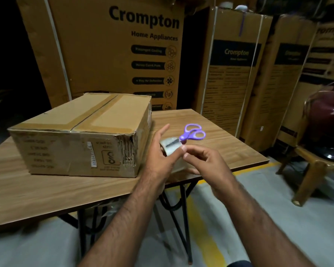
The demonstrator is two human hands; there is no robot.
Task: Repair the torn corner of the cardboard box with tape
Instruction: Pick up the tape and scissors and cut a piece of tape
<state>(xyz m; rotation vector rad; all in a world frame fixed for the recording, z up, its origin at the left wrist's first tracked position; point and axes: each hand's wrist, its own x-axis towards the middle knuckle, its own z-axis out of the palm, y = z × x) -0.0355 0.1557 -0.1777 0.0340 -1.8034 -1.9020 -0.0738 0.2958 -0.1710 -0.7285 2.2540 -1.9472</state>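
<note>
A brown cardboard box lies on the wooden table. Its near right corner is torn and ragged, showing the corrugated layers. To the right of that corner, my left hand holds a roll of clear tape above the table. My right hand pinches at the roll's surface with thumb and forefinger. Purple-handled scissors lie on the table just behind the roll, their blades partly hidden by it.
Tall printed appliance cartons stand close behind the table. A wooden chair with a dark red object stands at the right. The table's right edge drops to a grey floor with a yellow line.
</note>
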